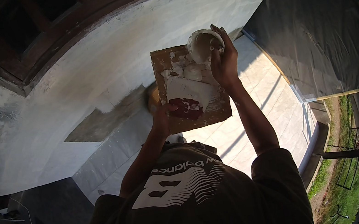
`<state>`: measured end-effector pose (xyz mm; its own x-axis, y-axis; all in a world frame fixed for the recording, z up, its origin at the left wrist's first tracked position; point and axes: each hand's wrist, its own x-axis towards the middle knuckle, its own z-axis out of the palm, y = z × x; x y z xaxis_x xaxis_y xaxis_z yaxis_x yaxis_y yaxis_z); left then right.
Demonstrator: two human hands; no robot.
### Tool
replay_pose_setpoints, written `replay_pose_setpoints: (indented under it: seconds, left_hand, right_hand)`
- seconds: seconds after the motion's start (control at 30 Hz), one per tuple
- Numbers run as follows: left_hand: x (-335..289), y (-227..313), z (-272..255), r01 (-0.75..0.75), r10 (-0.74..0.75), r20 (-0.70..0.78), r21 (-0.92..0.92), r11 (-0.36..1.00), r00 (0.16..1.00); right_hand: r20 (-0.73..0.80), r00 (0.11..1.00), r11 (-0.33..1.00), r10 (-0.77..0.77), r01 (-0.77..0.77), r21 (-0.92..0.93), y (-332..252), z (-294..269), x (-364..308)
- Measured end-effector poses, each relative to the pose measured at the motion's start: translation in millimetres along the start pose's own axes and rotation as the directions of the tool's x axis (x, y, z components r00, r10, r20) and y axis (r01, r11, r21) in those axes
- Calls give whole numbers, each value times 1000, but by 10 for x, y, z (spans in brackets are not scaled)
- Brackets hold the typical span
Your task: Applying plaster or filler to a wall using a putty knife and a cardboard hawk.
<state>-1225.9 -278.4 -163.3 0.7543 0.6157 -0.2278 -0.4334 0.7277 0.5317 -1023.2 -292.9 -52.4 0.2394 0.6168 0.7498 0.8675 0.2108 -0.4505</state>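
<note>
My left hand (160, 121) is closed on the lower left edge of a brown, paste-smeared board (220, 111), its thumb lying over the top. On the board rests a wide, flat spreader with a dark red grip (185, 108) and a pale, coated blade (189, 88). My left thumb reaches the red part. Lumps of white paste (192, 72) sit just above the blade. At the board's upper right corner my right hand (226, 64) grips a round, whitish bowl (194, 41), tilted with its mouth toward me. Paste coats its rim; how much is inside is unclear.
Ahead runs a patchy white plastered wall (89, 69) with a bare grey strip (106, 122) low down, below a dark wooden window frame (22, 82). A dark sheet (324, 25) hangs at right. Pale floor tiles (259, 86) lie below; grass (338, 181) is beyond.
</note>
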Motion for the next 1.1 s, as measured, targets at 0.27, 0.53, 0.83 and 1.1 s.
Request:
replay_pose_setpoints:
  seconds: [0.27,0.53,0.83,1.1]
  left_hand:
    - [48,-68,-93,-22,23,-27,25,999,999]
    - [12,-40,-36,1,-1,-29,-16,1000,1000]
    - [-38,0,-26,20,-20,-1,-54,998,1000]
    - [-116,38,-13,-57,60,-69,44,997,996]
  right_hand:
    - [58,976,962,211,-218,163,41,-24,16]
    - [-6,999,989,50,-51,-138,43,30,-38]
    - [124,992,960,0,35,-277,-26,-17,-70]
    - [111,993,948,-35,68,-311,-50,-4,-80]
